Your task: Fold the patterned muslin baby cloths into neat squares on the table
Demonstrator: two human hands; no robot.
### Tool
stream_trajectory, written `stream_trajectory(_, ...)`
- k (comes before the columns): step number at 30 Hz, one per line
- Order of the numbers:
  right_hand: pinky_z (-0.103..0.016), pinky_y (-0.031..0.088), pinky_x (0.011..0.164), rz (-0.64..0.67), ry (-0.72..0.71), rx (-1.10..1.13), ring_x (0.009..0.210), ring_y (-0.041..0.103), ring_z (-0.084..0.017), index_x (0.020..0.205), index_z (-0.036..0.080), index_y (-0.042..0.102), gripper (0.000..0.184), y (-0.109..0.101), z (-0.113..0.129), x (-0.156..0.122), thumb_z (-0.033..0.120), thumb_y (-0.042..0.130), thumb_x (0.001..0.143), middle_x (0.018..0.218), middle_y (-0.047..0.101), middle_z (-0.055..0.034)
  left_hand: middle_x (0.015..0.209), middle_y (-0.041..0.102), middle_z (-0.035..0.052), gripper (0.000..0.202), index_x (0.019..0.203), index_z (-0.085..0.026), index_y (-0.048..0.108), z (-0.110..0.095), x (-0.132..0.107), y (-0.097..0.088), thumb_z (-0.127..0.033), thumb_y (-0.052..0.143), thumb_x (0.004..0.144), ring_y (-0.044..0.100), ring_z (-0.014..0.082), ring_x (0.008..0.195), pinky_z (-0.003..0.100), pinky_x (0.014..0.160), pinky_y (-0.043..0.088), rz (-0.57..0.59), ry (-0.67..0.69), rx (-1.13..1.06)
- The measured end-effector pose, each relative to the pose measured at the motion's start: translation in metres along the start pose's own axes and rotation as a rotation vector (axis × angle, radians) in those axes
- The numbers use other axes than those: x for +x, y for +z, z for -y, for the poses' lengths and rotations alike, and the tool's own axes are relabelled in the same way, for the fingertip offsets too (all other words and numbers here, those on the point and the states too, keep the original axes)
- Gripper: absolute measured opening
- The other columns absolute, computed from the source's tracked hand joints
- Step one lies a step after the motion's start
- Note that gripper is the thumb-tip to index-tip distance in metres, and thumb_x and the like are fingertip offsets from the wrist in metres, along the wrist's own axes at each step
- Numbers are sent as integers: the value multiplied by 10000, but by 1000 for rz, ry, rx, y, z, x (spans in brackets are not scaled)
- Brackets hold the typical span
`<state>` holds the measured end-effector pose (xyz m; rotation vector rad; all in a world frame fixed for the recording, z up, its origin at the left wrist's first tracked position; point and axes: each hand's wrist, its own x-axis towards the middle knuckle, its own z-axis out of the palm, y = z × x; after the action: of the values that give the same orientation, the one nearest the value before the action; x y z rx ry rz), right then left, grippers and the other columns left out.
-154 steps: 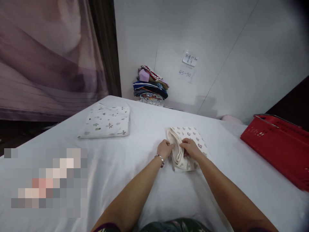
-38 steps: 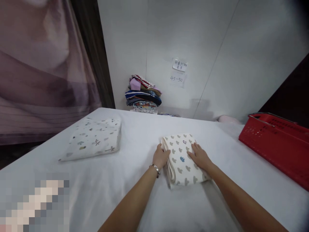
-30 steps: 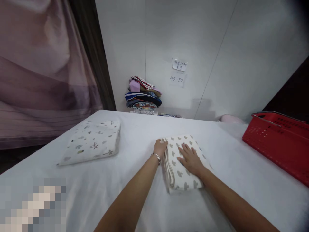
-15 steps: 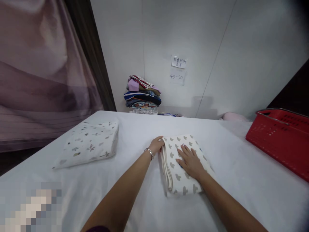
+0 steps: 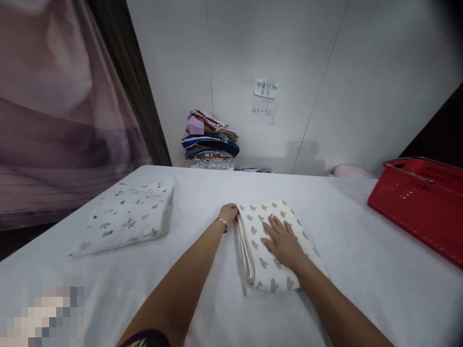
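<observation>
A folded cream cloth with grey mushroom-like shapes lies in front of me on a white-covered table. At its far left corner my left hand, wearing a bracelet, pinches the folded layers; the fingertips are partly hidden. My right hand rests flat on top of the cloth with its fingers spread. Further left lies a second folded white cloth with small plant-like prints, touched by neither hand.
A red plastic basket stands at the right edge. Behind the table a stack of folded fabrics sits against the wall, which bears paper notes. A pink curtain hangs at left.
My left hand has shifted slightly left at the cloth's far corner, and the corner is drawn out a little with it. My right hand stays flat. The whole view has shifted slightly.
</observation>
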<state>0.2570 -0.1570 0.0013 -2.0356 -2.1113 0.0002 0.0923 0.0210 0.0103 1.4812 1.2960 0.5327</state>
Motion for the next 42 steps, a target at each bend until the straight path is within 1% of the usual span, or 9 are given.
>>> stream_trajectory(9,-502,126,1068,-12,2,11,1354,155,-253,1361,236,365,550,1,-1,1,526,266,905,1458,260,-79,869,652,43,516,1192,-187,523,3,-9,-10,-157,611,685,582,106,672,198,579,482,142,66,-139)
stream_trajectory(15,-493,121,1072,3,5,0,1356,148,-243,1358,227,369,555,0,0,1,528,267,904,1459,257,-74,756,647,25,317,1036,-180,628,5,-4,2,-213,530,737,516,96,544,202,506,420,17,156,-19)
stream_trajectory(21,-494,128,1066,5,4,11,1355,152,-243,1365,235,358,544,-2,0,1,518,258,910,1459,255,-74,801,670,26,220,855,-216,683,5,4,4,-219,500,734,576,145,700,218,603,415,-148,199,151)
stream_trajectory(25,-492,120,1070,12,14,9,1358,143,-239,1370,240,348,547,-1,0,1,519,248,911,1464,246,-69,789,679,35,158,773,-197,685,5,9,-2,-221,542,709,594,159,729,227,630,432,-151,155,216)
stream_trajectory(28,-489,114,1074,20,18,8,1360,133,-243,1371,241,345,556,-2,0,0,529,233,910,1470,229,-65,802,687,48,201,860,-170,676,-5,11,-12,-175,544,709,615,156,726,237,665,461,-124,136,231)
stream_trajectory(30,-489,114,1074,23,18,8,1360,129,-248,1370,235,348,563,-3,1,1,533,226,909,1471,226,-69,992,669,79,314,1025,-158,629,-16,4,-14,-141,495,742,617,166,860,262,771,464,-155,172,241)
stream_trajectory(33,-494,120,1069,15,15,8,1356,140,-255,1368,228,349,559,-4,1,1,527,239,909,1468,233,-77,1286,512,76,389,1183,-186,536,-29,-21,3,-200,469,800,482,183,1155,302,1003,335,-192,318,271)
stream_trajectory(37,-497,123,1066,-1,17,7,1352,155,-255,1365,224,351,540,-1,1,1,496,303,901,1464,245,-81,1439,312,79,534,1264,-199,465,-18,-62,43,-407,547,779,186,242,1353,402,1120,55,-66,634,527)
stream_trajectory(42,-486,113,1068,31,20,39,1356,146,-239,1358,216,367,517,1,-1,2,458,300,906,1468,232,-83,1485,175,76,648,1366,-162,322,9,-69,57,-539,355,840,74,235,1376,456,1109,9,18,552,775)
